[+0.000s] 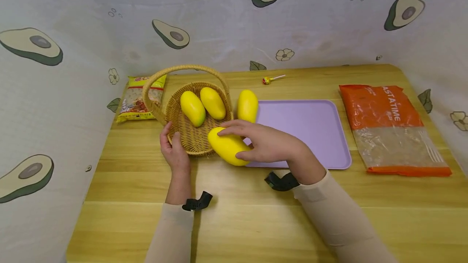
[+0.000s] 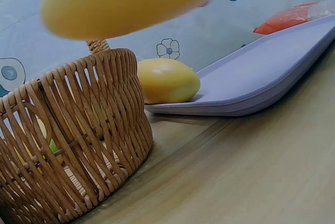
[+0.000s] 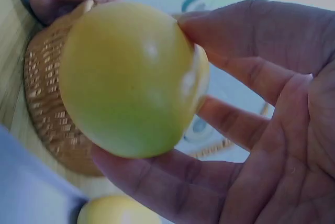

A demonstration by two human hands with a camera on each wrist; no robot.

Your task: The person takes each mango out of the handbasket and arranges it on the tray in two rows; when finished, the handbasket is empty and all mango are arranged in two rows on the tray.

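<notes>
My right hand (image 1: 268, 143) holds a yellow mango (image 1: 228, 146) by its upper side and end, above the table at the wicker basket's front right. In the right wrist view, the fingers and thumb surround this mango (image 3: 125, 77), which has a greenish patch. My left hand (image 1: 176, 152) grips the wicker basket (image 1: 193, 143) at its front left rim. Inside the basket lie two mangoes, one with a green end (image 1: 192, 108) and the other (image 1: 213, 103) yellow. Another mango (image 1: 247, 105) rests between the basket and the lilac tray (image 1: 303, 133), at the tray's left edge.
The basket's tall handle (image 1: 186, 67) arches over its back. A yellow food packet (image 1: 140, 98) lies behind left, and a lollipop (image 1: 268, 80) near the table's back edge. An orange and clear plastic bag (image 1: 395, 129) lies right of the tray. A patterned curtain (image 1: 219, 19) surrounds the table.
</notes>
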